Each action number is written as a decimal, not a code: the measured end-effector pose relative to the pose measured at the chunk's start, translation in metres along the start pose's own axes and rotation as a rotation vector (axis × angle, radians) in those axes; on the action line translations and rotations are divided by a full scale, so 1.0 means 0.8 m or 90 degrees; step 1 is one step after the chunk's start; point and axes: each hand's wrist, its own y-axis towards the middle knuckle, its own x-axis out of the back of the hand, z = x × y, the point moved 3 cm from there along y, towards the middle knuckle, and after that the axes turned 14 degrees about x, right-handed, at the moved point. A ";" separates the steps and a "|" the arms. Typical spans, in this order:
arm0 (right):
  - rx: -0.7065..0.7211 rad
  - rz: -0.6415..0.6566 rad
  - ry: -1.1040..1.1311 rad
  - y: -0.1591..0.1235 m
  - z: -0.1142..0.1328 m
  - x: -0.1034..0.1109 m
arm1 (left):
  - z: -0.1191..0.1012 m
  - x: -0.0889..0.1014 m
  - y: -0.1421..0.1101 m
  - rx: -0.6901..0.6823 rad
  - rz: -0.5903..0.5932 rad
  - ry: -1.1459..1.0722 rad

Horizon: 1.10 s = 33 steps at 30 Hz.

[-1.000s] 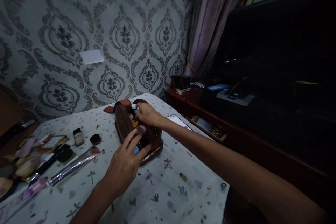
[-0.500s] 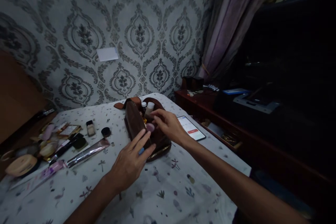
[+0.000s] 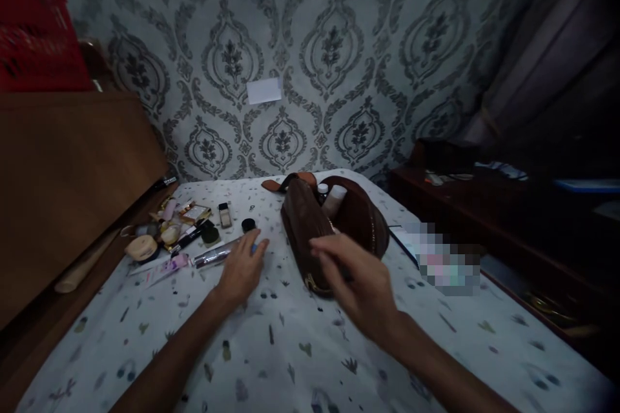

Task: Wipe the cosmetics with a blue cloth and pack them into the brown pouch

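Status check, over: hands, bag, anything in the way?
Left hand over end of silver tube, small blue item by its thumb. Right hand at open brown bag, contact unclear. Pale-topped containers inside; right hand partly hides bag.

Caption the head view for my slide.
Right hand by an open brown bag with bottles inside; left hand near a silver tube.

text: none legible | pink-white tube [image 3: 167, 266]: print unreadable
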 end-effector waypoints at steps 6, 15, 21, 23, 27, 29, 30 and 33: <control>0.037 0.163 0.106 -0.032 0.026 -0.082 | 0.039 -0.005 -0.004 0.117 0.049 0.151; -0.040 0.320 0.139 -0.045 0.014 -0.166 | 0.039 0.000 -0.007 0.109 0.170 0.158; -0.111 0.301 0.179 -0.076 -0.001 -0.192 | 0.045 -0.007 -0.007 0.086 0.155 0.193; -0.165 0.270 0.203 -0.084 -0.008 -0.194 | 0.043 -0.008 -0.005 0.097 0.159 0.206; -0.301 0.156 0.234 -0.089 -0.024 -0.191 | 0.033 -0.003 0.001 0.134 0.175 0.221; -0.342 0.103 0.258 -0.090 -0.031 -0.192 | 0.028 0.000 0.003 0.149 0.179 0.229; -0.356 0.084 0.277 -0.091 -0.034 -0.193 | 0.026 0.002 0.004 0.157 0.181 0.234; -0.393 0.055 0.322 -0.097 -0.040 -0.198 | 0.022 0.008 0.005 0.173 0.176 0.230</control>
